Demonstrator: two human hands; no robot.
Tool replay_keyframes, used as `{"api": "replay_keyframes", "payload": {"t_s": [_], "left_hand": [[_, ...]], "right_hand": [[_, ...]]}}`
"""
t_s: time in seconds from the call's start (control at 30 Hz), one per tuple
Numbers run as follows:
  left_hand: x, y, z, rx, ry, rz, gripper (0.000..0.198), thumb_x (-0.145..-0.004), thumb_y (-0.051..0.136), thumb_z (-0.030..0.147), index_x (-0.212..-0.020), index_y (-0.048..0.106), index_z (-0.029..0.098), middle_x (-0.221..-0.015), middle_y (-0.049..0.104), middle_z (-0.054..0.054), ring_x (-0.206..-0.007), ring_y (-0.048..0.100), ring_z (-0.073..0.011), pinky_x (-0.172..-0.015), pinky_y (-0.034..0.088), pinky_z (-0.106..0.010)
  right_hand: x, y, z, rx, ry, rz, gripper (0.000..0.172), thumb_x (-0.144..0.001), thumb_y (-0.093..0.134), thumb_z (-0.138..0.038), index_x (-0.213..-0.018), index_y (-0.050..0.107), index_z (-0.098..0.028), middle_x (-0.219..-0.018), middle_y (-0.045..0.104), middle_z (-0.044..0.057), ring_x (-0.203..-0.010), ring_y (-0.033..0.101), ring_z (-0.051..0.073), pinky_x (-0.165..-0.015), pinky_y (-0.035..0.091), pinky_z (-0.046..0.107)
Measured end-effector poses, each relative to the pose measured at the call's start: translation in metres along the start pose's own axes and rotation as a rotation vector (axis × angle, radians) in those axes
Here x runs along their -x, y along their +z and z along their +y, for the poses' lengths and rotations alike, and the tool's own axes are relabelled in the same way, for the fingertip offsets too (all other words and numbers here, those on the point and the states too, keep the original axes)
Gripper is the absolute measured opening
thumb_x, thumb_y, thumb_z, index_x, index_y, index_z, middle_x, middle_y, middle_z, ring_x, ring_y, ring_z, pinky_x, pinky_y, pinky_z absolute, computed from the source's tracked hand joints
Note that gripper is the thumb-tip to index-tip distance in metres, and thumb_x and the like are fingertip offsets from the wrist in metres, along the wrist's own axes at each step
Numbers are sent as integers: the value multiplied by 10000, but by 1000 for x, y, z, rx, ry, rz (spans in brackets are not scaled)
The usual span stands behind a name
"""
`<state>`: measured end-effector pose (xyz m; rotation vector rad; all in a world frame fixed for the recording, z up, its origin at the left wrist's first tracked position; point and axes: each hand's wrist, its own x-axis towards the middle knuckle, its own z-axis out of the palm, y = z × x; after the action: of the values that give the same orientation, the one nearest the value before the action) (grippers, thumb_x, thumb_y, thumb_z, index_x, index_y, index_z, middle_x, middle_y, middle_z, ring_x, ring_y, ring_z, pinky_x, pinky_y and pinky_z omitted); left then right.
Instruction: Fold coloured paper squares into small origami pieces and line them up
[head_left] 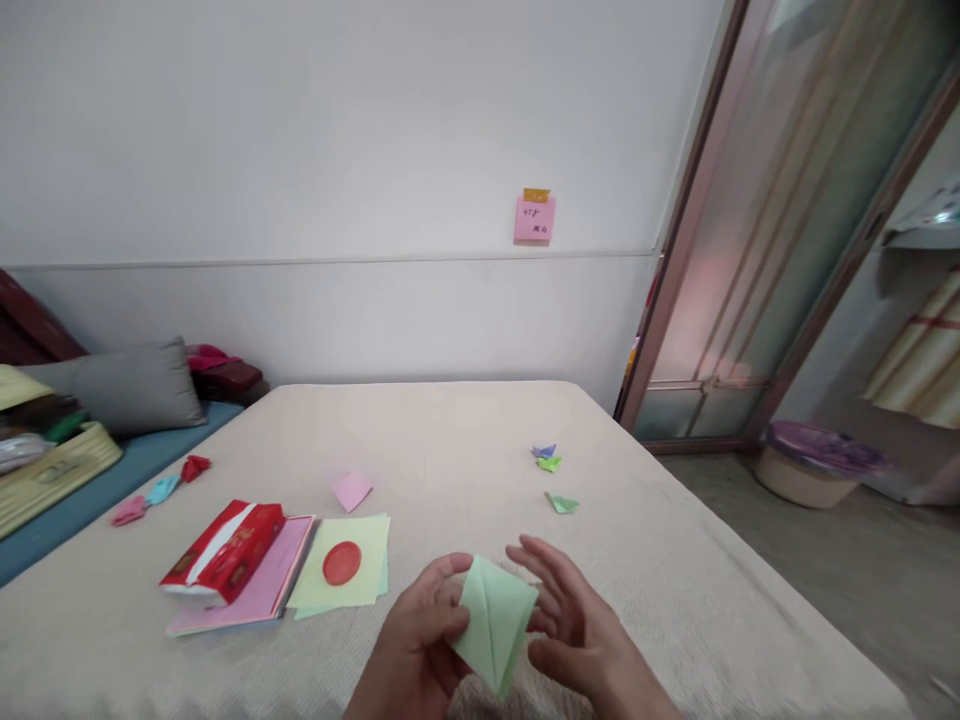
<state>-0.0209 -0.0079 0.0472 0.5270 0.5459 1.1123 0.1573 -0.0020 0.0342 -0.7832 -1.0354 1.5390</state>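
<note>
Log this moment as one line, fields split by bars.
left hand: holding folded green paper | right hand: open beside it, contact unclear | nearby: red packet on pink sheets, red disc on yellow paper

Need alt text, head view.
A left hand holds folded pale-green paper over a cream-covered surface, the right hand open beside it. To their left lie a red packet on a pink paper stack and a round red item on pale-yellow paper; small folded papers sit farther back, left and right.

Folded green paper point(495, 620) in the left fingers point(441, 624), parted right fingers point(551, 560) just beside it, pale surface point(450, 450) below.
</note>
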Motion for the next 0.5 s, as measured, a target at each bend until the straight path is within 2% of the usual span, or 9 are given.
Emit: {"api": "replay_keyframes", "payload": {"t_s": [0.03,0.1,0.17,0.23,0.33,0.4,0.43,0.5], "left_hand": [[1,-1,1,25,-41,-31,351,-678,583,51,-1013,574,155,-822,655,-45,-674,596,-152,-592,403,-255],[2,-3,-3,41,-103,-77,392,-633,566,27,-1000,588,162,-733,642,-29,-641,593,-155,-588,390,-257],[1,-3,-9,19,-153,-115,440,-581,556,18,-995,602,161,-660,627,-18,-604,584,-154,-566,366,-248],[0,-1,-14,-18,-188,-143,475,-529,556,19,-982,617,151,-640,628,-20,-569,568,-143,-532,332,-231],[0,6,-13,-130,-236,-118,413,-542,591,37,-938,638,144,-662,644,-30,-521,529,-111,-489,289,-211],[2,7,-7,-286,-222,-14,210,-673,639,169,-881,661,162,-705,660,-39,-591,560,-136,-516,338,-218],[2,7,-4,-361,-155,1,184,-722,644,282,-860,672,165,-741,676,-55,-661,589,-162,-554,375,-231],[3,2,3,-446,-48,54,408,-797,533,523,-910,687,163,-885,695,-100,-839,618,-221,-689,435,-297]], "right_hand": [[0,-2,-3,8,-9,-15,702,-557,786,-112,-1187,568,-332,-1362,499,80,-949,603,221,-732,456,317],[3,-3,-6,81,-35,-67,610,-605,751,-111,-1150,612,-348,-1431,410,73,-900,610,203,-723,456,321],[5,-2,-7,219,-66,-116,371,-660,715,-124,-978,719,-316,-1385,462,75,-813,621,186,-684,456,314],[8,0,-7,335,-101,-132,183,-671,706,-126,-756,770,-275,-1257,575,73,-787,625,193,-673,452,308],[9,3,-11,387,-111,-133,118,-677,714,-167,-614,762,-255,-1016,679,62,-783,623,210,-668,444,301],[9,4,-16,407,-79,-134,80,-683,715,-199,-628,761,-237,-838,684,47,-711,598,196,-641,427,290],[8,3,-18,427,-54,-127,72,-678,712,-199,-627,756,-223,-736,660,29,-666,570,182,-621,411,281],[6,0,-20,451,16,-101,85,-656,686,-175,-585,727,-194,-557,550,-17,-571,481,149,-561,363,261]]}}
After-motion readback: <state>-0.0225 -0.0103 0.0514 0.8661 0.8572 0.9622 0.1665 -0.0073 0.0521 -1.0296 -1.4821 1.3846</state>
